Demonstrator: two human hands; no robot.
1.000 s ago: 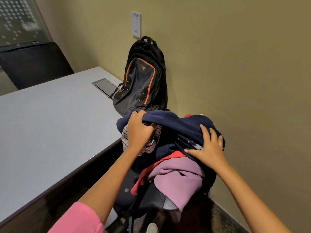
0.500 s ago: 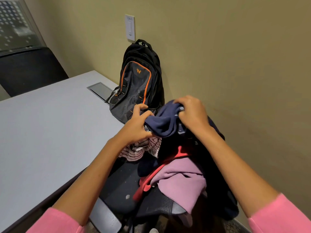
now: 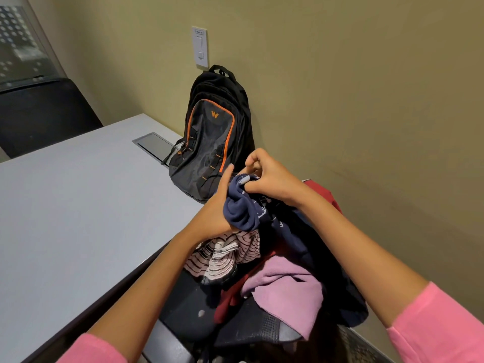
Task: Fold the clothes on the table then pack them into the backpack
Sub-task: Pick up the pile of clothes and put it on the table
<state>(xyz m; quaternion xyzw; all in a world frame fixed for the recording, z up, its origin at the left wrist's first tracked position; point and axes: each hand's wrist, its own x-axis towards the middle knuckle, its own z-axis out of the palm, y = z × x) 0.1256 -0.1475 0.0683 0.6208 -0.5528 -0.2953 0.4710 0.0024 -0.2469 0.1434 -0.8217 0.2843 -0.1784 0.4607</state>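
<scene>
Hands, left hand (image 3: pixel 213 213) and right hand (image 3: pixel 272 180), both grip navy garment (image 3: pixel 242 210) beside backpack (image 3: pixel 213 137).

Tabletop (image 3: pixel 68 205): smooth, matt grey laminate look; inset hatch (image 3: pixel 154 145) dull brushed metal. Backpack (image 3: pixel 212 137): black woven synthetic cloth, slight sheen on front panel, orange piping. Navy garment (image 3: pixel 242 208): soft, matt knit, thick rolled edge. Striped garment (image 3: pixel 222 258): thin ribbed knit cloth. Lilac garment (image 3: pixel 285 286): fleecy, matt. Chair seat (image 3: pixel 251 326): black mesh fabric. Wall (image 3: pixel 366 100): matt paint. Switch plate (image 3: pixel 200 47): smooth white plastic.
</scene>
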